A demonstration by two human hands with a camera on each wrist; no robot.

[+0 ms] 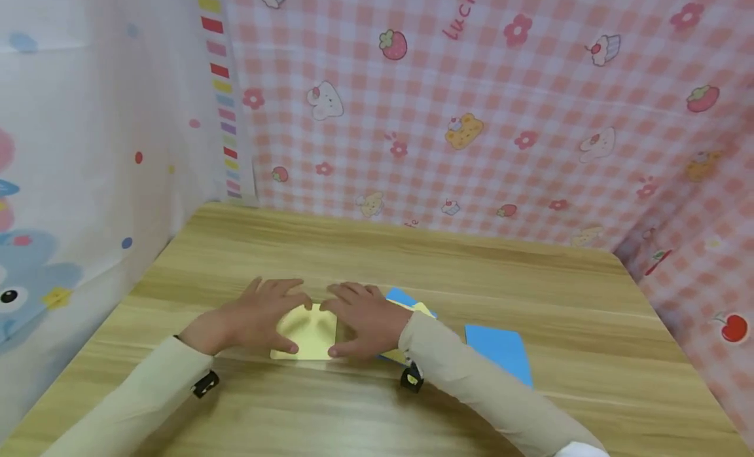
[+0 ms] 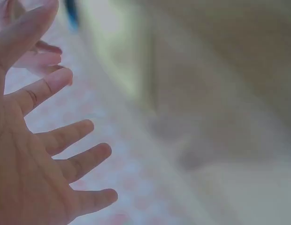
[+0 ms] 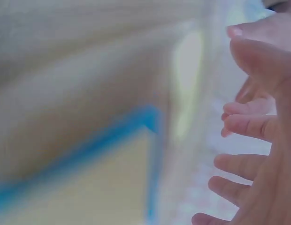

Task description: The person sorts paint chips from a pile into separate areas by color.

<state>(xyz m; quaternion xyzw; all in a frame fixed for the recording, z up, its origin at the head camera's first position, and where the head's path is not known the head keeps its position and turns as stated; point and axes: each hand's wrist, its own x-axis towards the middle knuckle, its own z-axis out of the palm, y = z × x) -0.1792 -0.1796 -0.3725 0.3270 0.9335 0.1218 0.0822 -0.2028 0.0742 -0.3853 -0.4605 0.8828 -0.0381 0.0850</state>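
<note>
- The yellow sheet (image 1: 309, 338) lies flat at lower centre of the head view, between the left hand (image 1: 256, 317) and right hand (image 1: 371, 321); both have spread fingers and grip nothing.
- Being thin, it might slide or crease if fingertips pushed unevenly.
- The right sleeve (image 1: 489, 391) could nudge the blue sheet (image 1: 501, 352) or the blue-and-yellow pile (image 1: 402, 297), since it passes so near.
- Wood-grain table (image 1: 330, 411) below; pink checked cloth (image 1: 501, 71) across the top, white printed cloth (image 1: 88, 116) upper left.
</note>
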